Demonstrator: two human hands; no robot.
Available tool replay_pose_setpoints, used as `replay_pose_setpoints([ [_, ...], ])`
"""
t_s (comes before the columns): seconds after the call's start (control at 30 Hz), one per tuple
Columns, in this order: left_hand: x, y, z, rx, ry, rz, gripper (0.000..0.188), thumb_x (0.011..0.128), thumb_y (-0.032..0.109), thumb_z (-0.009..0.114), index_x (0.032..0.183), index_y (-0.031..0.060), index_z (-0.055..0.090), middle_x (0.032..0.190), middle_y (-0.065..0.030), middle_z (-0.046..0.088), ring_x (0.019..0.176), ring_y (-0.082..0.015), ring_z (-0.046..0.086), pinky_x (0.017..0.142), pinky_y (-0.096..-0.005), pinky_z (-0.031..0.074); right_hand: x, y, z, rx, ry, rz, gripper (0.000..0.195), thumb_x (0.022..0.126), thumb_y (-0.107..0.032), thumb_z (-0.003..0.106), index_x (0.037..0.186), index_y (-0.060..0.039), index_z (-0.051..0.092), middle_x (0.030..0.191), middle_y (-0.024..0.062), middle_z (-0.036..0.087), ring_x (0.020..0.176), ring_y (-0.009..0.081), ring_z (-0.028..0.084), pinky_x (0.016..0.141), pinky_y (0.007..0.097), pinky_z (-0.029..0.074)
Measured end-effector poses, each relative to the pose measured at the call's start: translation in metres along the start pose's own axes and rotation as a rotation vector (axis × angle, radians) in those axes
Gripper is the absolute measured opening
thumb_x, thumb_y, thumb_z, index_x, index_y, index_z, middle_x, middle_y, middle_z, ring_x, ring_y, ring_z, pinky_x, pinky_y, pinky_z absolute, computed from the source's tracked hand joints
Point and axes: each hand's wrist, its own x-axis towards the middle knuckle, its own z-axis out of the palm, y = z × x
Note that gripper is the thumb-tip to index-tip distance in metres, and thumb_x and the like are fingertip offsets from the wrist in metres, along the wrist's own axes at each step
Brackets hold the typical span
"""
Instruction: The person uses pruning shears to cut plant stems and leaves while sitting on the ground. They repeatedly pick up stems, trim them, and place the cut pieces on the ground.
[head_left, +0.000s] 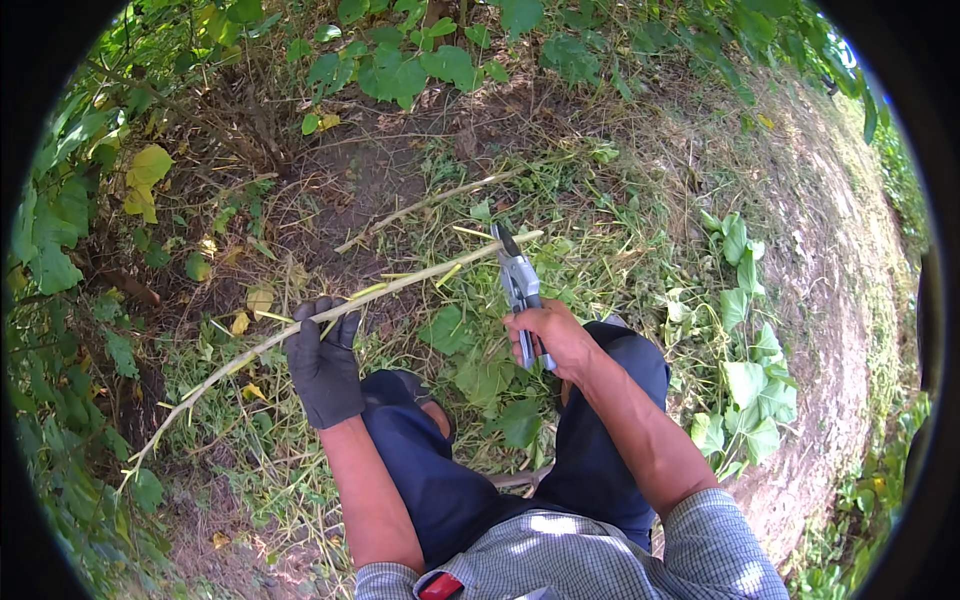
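Observation:
My left hand (324, 364), in a dark glove, grips a long thin branch (409, 280) with short yellow-green stubs of leaf stalks along it. The branch slants from low on the left up to the right. In my bare right hand (546, 337) is a pair of pruning shears (519, 279) with grey handles. Their blades are at the branch near its thicker right end; whether they touch it I cannot tell. A short green stalk (474, 233) lies beside the blade tips.
Another cut branch (431, 201) lies on the ground beyond. Leafy cuttings (750, 382) lie at the right, and loose green leaves (487, 375) between my legs. Leafy shrubs (56, 217) stand at the left, with more foliage (420, 67) hanging at the top.

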Motion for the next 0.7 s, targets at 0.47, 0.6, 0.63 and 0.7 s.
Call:
replay_pose_setpoints([
  [0.47, 0.0022, 0.0078, -0.0043, 0.099, 0.164, -0.016, 0.026, 0.096, 0.018, 0.064, 0.114, 0.0, 0.058, 0.099, -0.0152, 0.067, 0.095, -0.0278, 0.069, 0.082, -0.0424, 0.062, -0.0058, -0.0065, 0.0007, -0.262, 0.116, -0.104, 0.02, 0.085, -0.016, 0.067, 0.083, -0.0007, 0.055, 0.059, 0.0043, 0.052, 0.046, 0.0139, 0.05, 0.043, 0.0314, 0.037],
  [0.6, 0.0049, 0.0074, -0.0053, 0.076, 0.205, 0.009, 0.025, 0.096, 0.018, 0.063, 0.113, -0.0005, 0.058, 0.099, -0.0155, 0.067, 0.094, -0.028, 0.069, 0.082, -0.0426, 0.061, -0.002, -0.0024, -0.0007, -0.264, 0.102, -0.139, 0.019, 0.084, -0.014, 0.067, 0.084, 0.0001, 0.055, 0.059, 0.0049, 0.053, 0.045, 0.0144, 0.049, 0.044, 0.0327, 0.038],
  [0.63, 0.0054, 0.0074, -0.0054, 0.067, 0.235, 0.014, 0.024, 0.097, 0.018, 0.063, 0.112, -0.0006, 0.058, 0.099, -0.0156, 0.067, 0.094, -0.028, 0.069, 0.082, -0.0426, 0.061, -0.0014, -0.0016, -0.0018, -0.26, 0.081, -0.153, 0.018, 0.084, -0.013, 0.067, 0.085, 0.0005, 0.055, 0.06, 0.0053, 0.054, 0.045, 0.0146, 0.05, 0.045, 0.0329, 0.038],
  [0.7, 0.0056, 0.0084, -0.0056, 0.085, 0.261, 0.019, 0.024, 0.096, 0.017, 0.063, 0.111, -0.0003, 0.058, 0.099, -0.0153, 0.067, 0.094, -0.0278, 0.068, 0.083, -0.0426, 0.061, -0.0002, 0.0009, -0.0024, -0.22, -0.009, -0.083, 0.02, 0.083, -0.013, 0.066, 0.091, 0.0034, 0.057, 0.069, 0.0086, 0.059, 0.055, 0.0164, 0.057, 0.051, 0.031, 0.043],
])
